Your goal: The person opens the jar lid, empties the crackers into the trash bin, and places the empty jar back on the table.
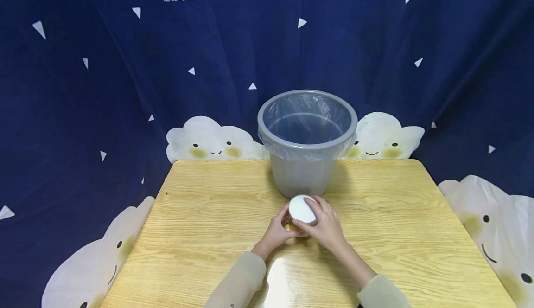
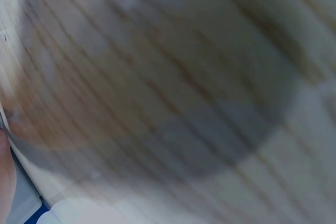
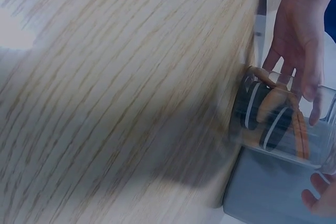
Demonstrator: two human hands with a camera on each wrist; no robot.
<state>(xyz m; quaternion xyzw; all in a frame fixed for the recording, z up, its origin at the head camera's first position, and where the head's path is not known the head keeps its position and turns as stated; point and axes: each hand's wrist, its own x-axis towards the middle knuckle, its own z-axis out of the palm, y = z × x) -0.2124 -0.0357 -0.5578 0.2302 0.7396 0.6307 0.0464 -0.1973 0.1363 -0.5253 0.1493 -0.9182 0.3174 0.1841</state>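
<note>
A clear jar (image 3: 315, 148) stands on the table under a round white lid (image 1: 301, 208). Inside it, in the right wrist view, are dark sandwich cookies (image 3: 272, 129) with white filling and some tan cookies (image 3: 301, 135). My left hand (image 1: 275, 232) holds the jar by its side, the fingers wrapped round the wall. From the right, my right hand (image 1: 328, 224) grips the lid's rim, thumb at the near edge and fingers over the top. Only a sliver of the left hand (image 2: 5, 182) shows in the left wrist view.
Right behind the jar stands a grey trash bin (image 1: 302, 176) lined with a clear bag (image 1: 288, 148). A wooden table (image 1: 208, 215) lies beneath everything. Dark blue curtain (image 1: 229, 43) with white triangles and smiling clouds surrounds the table's back and sides.
</note>
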